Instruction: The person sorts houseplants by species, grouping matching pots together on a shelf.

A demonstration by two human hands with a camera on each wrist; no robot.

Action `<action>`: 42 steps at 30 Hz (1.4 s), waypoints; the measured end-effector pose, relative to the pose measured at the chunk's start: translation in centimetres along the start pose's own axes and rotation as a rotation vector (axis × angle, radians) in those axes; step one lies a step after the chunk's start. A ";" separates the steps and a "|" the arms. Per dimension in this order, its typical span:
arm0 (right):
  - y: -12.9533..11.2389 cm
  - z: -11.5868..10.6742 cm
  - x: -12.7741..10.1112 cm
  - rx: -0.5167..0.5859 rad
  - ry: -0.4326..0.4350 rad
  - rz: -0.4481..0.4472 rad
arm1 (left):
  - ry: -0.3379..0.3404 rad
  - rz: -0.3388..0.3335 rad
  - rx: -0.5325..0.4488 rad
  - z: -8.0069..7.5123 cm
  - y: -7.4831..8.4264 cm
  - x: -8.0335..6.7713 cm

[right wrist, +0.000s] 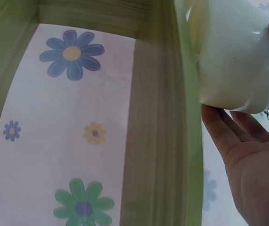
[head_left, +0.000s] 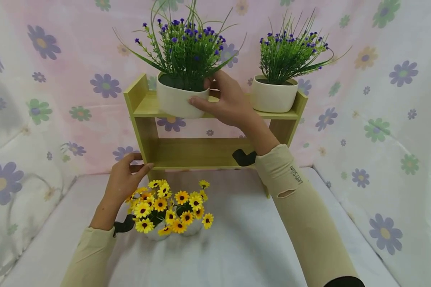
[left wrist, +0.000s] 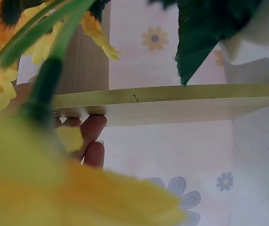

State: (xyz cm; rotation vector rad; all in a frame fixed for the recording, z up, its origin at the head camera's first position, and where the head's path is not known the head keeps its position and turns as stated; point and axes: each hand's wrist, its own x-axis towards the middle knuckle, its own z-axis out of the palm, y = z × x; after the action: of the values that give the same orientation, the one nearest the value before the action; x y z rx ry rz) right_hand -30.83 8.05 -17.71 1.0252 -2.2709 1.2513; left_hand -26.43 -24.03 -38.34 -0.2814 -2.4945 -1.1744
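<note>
On the left of the wooden shelf's (head_left: 201,153) top board, a white pot (head_left: 179,101) holds purple-flowered grass. My right hand (head_left: 231,101) grips this pot by its right side, thumb on the front and fingers round the back. In the right wrist view, the fingers (right wrist: 224,134) wrap the pot's side beside the board's edge. My left hand (head_left: 122,181) holds the shelf's left side panel at the lower board, thumb in front. The left wrist view has its fingertips (left wrist: 93,127) against that board, partly hidden by blurred yellow petals.
A second white pot (head_left: 274,95) of purple flowers stands on the top board's right end. Two small pots of yellow daisies (head_left: 186,213) sit on the white cloth (head_left: 244,247) before the shelf, near my left wrist. Flower-printed curtain (head_left: 75,87) surrounds the table.
</note>
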 end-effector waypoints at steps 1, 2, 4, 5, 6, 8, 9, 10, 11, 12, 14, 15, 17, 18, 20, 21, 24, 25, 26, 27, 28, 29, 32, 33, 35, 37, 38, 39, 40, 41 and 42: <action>0.0 0.3 0.4 0.015 -0.006 -0.004 | -0.002 -0.003 -0.001 0.0 0.0 0.0; 0.0 0.6 0.8 0.022 -0.011 -0.010 | -0.003 -0.004 -0.001 0.0 0.1 -0.1; 0.0 1.2 1.5 0.028 -0.017 -0.021 | -0.004 -0.002 -0.006 0.0 0.1 -0.1; 0.0 1.5 1.7 0.028 -0.021 -0.020 | -0.003 -0.001 -0.009 0.0 0.1 -0.1; -0.1 1.8 2.0 0.027 -0.025 -0.012 | -0.002 0.001 -0.010 0.0 0.2 -0.1; -0.1 2.2 2.4 0.033 -0.033 0.004 | -0.001 0.005 -0.014 0.0 0.2 -0.1; -0.2 2.4 2.6 0.042 -0.036 0.014 | -0.001 0.006 -0.016 0.1 0.2 0.0; -0.2 2.6 2.7 0.055 -0.036 0.027 | -0.002 0.005 -0.016 0.1 0.3 0.0; -0.2 2.7 2.8 0.067 -0.033 0.041 | -0.005 0.004 -0.018 0.1 0.2 0.0; -0.2 2.9 2.8 0.084 -0.029 0.051 | -0.007 0.003 -0.017 0.2 0.2 0.1; -0.2 3.2 2.8 0.103 -0.013 0.067 | -0.011 0.003 -0.016 0.3 0.1 0.1; -0.1 3.3 2.8 0.108 -0.002 0.079 | -0.013 0.004 -0.015 0.3 0.1 0.2; -0.1 3.6 2.9 0.108 0.019 0.096 | -0.013 0.008 -0.015 0.3 0.0 0.2; -0.1 3.8 2.9 0.106 0.029 0.104 | -0.012 0.008 -0.016 0.3 0.0 0.2; -0.1 4.1 3.1 0.107 0.042 0.114 | -0.010 0.009 -0.018 0.2 0.0 0.1; -0.1 4.3 3.1 0.112 0.046 0.119 | -0.009 0.008 -0.019 0.2 0.0 0.1; -0.2 4.7 3.3 0.124 0.061 0.131 | -0.009 0.008 -0.024 -0.1 0.1 0.0; -0.2 4.8 3.3 0.118 0.069 0.126 | -0.007 0.012 -0.024 -0.1 0.1 0.0; -0.2 4.9 3.4 0.106 0.077 0.122 | -0.007 0.014 -0.026 -0.2 0.1 0.0; -0.2 5.0 3.4 0.087 0.087 0.118 | -0.005 0.016 -0.028 -0.2 0.1 0.0; -0.2 5.0 3.4 0.067 0.098 0.110 | -0.003 0.018 -0.028 -0.3 0.1 0.0; -0.2 5.0 3.3 0.042 0.110 0.098 | -0.003 0.019 -0.029 -0.3 0.1 0.1; -0.2 4.9 2.9 -0.021 0.143 0.071 | -0.006 0.013 -0.033 -0.2 0.0 0.1; -0.2 4.9 2.8 -0.031 0.154 0.058 | -0.008 0.009 -0.033 -0.2 0.0 0.1; -0.2 4.8 2.3 -0.052 0.176 0.034 | -0.012 0.004 -0.034 -0.2 0.0 0.2; -0.1 4.6 1.9 -0.058 0.196 0.009 | -0.013 0.002 -0.032 -0.1 -0.1 0.1; 0.0 4.6 1.6 -0.059 0.207 -0.007 | -0.013 0.003 -0.031 -0.1 -0.1 0.1; 0.1 4.5 1.3 -0.058 0.219 -0.028 | -0.012 0.002 -0.031 -0.1 -0.1 0.1; 0.2 4.5 0.9 -0.059 0.231 -0.050 | -0.013 0.004 -0.032 -0.1 -0.2 0.1; 0.3 4.4 0.5 -0.057 0.241 -0.075 | -0.014 0.006 -0.032 -0.1 -0.1 0.1; 0.4 4.3 0.1 -0.052 0.252 -0.107 | -0.014 0.006 -0.035 -0.1 -0.1 0.0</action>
State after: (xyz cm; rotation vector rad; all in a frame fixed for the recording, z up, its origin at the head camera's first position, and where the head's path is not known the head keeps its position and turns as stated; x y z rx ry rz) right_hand -31.05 4.54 -20.28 0.9017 -2.0205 1.1971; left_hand -26.48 -24.19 -38.35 -0.3066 -2.4854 -1.2191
